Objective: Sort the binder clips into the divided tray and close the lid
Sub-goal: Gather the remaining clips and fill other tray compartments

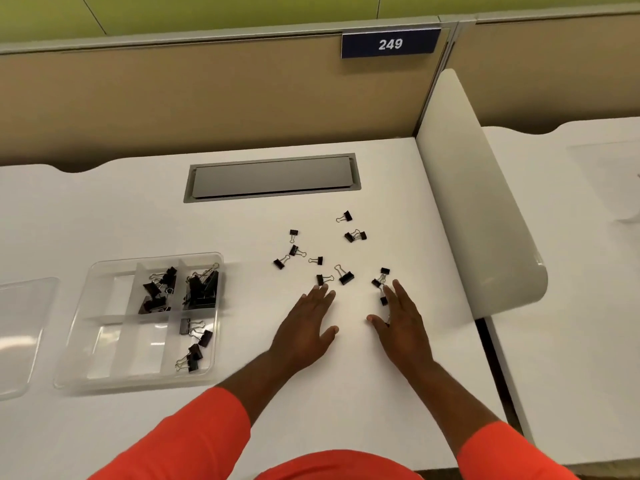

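While a dozen or so loose binder clips (341,259) lie scattered on the white desk (138,209), sorting stands about half done, by my judgement. Item: clear divided tray (86,327), at 9 o'clock from the hands, three compartments holding black clips, the left-hand ones bare. Item: detached clear lid (20,334), further out at 9 o'clock, not yet fitted. Left hand (308,327) — flat, fingers spread, grasping nothing; its fingertips touch a clip (323,279) at 12 o'clock. Right hand (403,322) — likewise slack and empty, with small clips (381,284) just beside its fingertips at 11 o'clock. Next move likely calls for a pinch on the nearest clip, matched by size to a compartment; lid comes last.
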`<state>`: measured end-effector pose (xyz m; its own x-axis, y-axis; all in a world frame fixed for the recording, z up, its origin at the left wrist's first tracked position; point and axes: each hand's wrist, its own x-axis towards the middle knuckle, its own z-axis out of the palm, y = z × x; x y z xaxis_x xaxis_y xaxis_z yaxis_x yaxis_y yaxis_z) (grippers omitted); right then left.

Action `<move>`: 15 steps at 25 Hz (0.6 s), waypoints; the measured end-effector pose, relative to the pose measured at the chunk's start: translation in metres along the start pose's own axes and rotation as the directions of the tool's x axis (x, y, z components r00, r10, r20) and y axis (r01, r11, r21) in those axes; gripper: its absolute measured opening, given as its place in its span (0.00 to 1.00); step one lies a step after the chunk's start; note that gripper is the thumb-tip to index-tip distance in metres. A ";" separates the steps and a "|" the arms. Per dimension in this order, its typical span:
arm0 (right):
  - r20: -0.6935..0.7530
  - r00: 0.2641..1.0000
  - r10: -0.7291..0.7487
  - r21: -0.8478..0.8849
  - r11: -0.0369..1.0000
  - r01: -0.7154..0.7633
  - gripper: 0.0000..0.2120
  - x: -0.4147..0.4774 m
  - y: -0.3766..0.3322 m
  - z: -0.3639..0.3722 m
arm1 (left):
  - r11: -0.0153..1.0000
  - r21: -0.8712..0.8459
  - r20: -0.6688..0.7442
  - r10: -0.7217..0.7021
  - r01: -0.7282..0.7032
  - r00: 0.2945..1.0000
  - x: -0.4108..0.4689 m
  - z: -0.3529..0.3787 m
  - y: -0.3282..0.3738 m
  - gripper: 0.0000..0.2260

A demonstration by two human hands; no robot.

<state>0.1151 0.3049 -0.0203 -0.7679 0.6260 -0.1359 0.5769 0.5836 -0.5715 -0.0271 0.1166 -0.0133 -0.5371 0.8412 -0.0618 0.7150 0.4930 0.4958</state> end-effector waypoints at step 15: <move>-0.134 0.991 0.030 0.095 0.995 -0.017 0.19 0.032 0.019 0.008 | 0.986 0.016 -0.003 0.165 -0.165 0.986 0.101 0.015 -0.021 0.24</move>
<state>0.0990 0.3318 -0.0421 -0.7062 0.7067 -0.0429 0.5607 0.5212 -0.6434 -0.0897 0.1951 -0.0431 -0.4131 0.9104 0.0236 0.8007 0.3507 0.4856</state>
